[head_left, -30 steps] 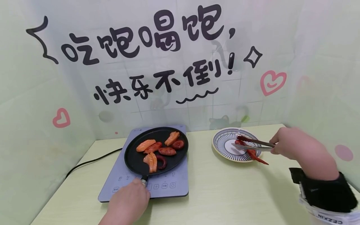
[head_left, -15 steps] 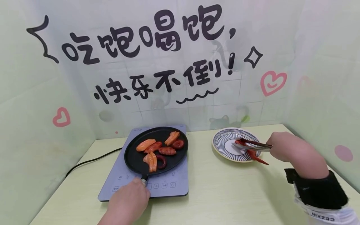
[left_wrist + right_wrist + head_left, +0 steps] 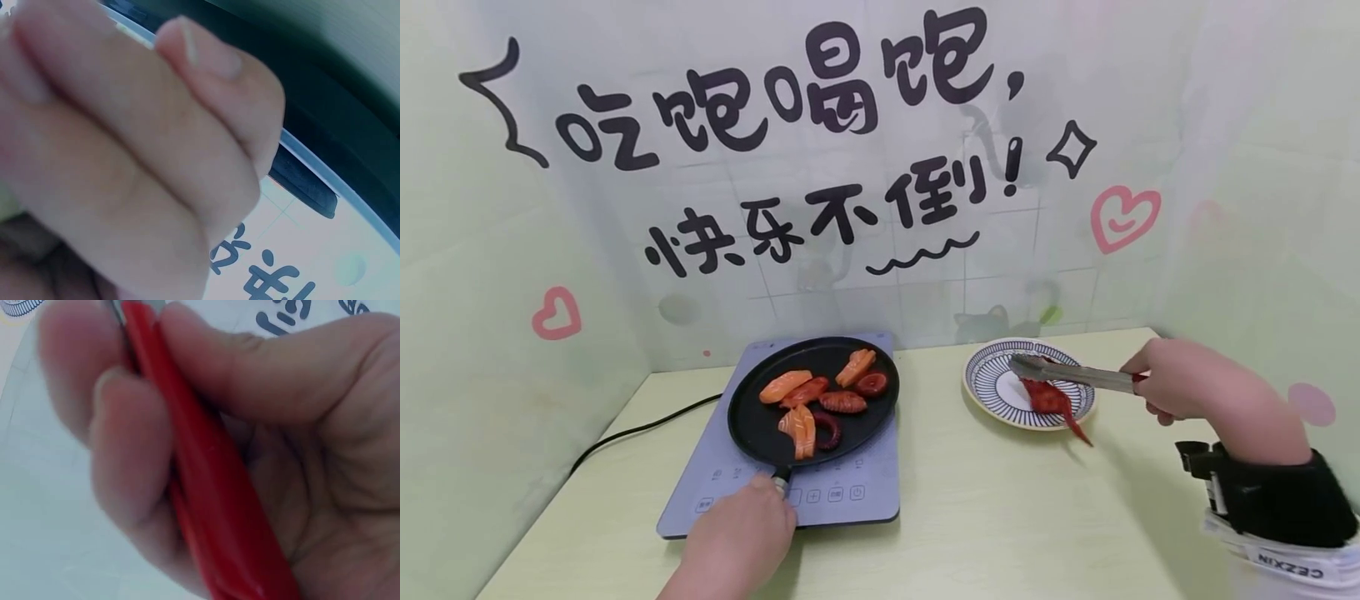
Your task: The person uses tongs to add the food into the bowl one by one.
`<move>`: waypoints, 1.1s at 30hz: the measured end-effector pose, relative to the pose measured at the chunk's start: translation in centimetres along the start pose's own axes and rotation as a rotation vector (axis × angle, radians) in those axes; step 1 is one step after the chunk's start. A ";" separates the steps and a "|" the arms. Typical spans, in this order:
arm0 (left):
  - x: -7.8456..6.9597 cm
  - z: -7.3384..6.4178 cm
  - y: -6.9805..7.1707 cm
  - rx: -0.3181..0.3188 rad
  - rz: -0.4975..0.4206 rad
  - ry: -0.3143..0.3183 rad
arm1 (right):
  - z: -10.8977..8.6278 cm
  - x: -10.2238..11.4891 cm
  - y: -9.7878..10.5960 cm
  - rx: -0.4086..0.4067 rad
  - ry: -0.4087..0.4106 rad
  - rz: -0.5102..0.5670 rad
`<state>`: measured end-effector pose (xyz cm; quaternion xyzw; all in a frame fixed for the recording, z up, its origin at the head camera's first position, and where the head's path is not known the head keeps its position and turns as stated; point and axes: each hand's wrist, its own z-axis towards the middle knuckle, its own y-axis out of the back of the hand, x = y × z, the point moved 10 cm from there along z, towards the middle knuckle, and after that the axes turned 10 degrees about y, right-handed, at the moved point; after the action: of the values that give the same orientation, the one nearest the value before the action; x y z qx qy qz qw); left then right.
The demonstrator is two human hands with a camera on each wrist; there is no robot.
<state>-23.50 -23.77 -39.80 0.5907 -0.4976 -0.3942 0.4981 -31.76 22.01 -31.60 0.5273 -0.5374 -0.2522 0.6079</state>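
My left hand (image 3: 741, 529) grips the handle (image 3: 782, 477) of a black frying pan (image 3: 752, 442) on an induction cooktop (image 3: 880, 492). Orange salmon-like slices (image 3: 786, 386), a dark red curled tentacle (image 3: 829, 432) and other reddish pieces lie in the pan. My right hand (image 3: 1176, 379) holds metal tongs (image 3: 1086, 375), fingers and thumb around their red handles (image 3: 215, 462) in the right wrist view. The tongs' tips overlap the top of a red, thin-tailed food piece (image 3: 1047, 398) on the patterned plate (image 3: 981, 392). Its tail hangs over the plate's front rim.
A black cord (image 3: 647, 429) runs left from the cooktop across the pale table (image 3: 970, 517). Behind stands a pale wall sheet (image 3: 820, 275) with dark lettering and pink hearts. The plate stands right of the cooktop, near the back.
The tongs have rolled, now showing side-on with their tips slightly higher. The red piece has shifted and its tail points more downward. My left hand stays on the pan handle.
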 end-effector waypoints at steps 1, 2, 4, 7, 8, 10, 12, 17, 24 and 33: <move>-0.1 -0.1 0.1 0.000 0.013 -0.013 | -0.1 0.0 0.1 -0.002 0.001 0.020; -0.2 -0.2 0.1 -0.001 0.025 -0.026 | -0.1 0.0 0.1 -0.003 0.000 0.035; -0.4 -0.3 0.1 0.000 0.047 -0.048 | -0.2 0.0 0.1 -0.003 -0.004 0.062; -0.4 -0.3 0.2 0.008 0.045 -0.042 | -0.2 0.1 0.2 0.000 0.004 0.080; -0.3 -0.3 0.2 0.006 0.032 -0.031 | -0.2 0.2 0.3 -0.002 0.010 0.079; -0.2 -0.3 0.3 0.007 0.004 -0.004 | -0.2 0.3 0.4 -0.004 0.032 0.078; 0.0 -0.3 0.4 0.002 -0.011 0.011 | -0.2 0.6 0.6 -0.013 0.065 0.075; -0.1 -0.3 0.3 0.000 0.000 0.004 | -0.2 1.8 1.0 -0.041 0.155 0.133; 0.2 0.1 -0.1 0.013 -0.006 0.019 | 0.5 4.9 1.0 -0.101 0.301 0.270; 0.0 0.1 -0.1 -0.009 0.012 -0.012 | 1.8 8.4 1.2 -0.297 0.321 0.369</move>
<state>-23.63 -23.77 -39.96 0.5832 -0.5022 -0.3970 0.5000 -31.26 14.42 -27.53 0.3590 -0.4783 -0.1267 0.7914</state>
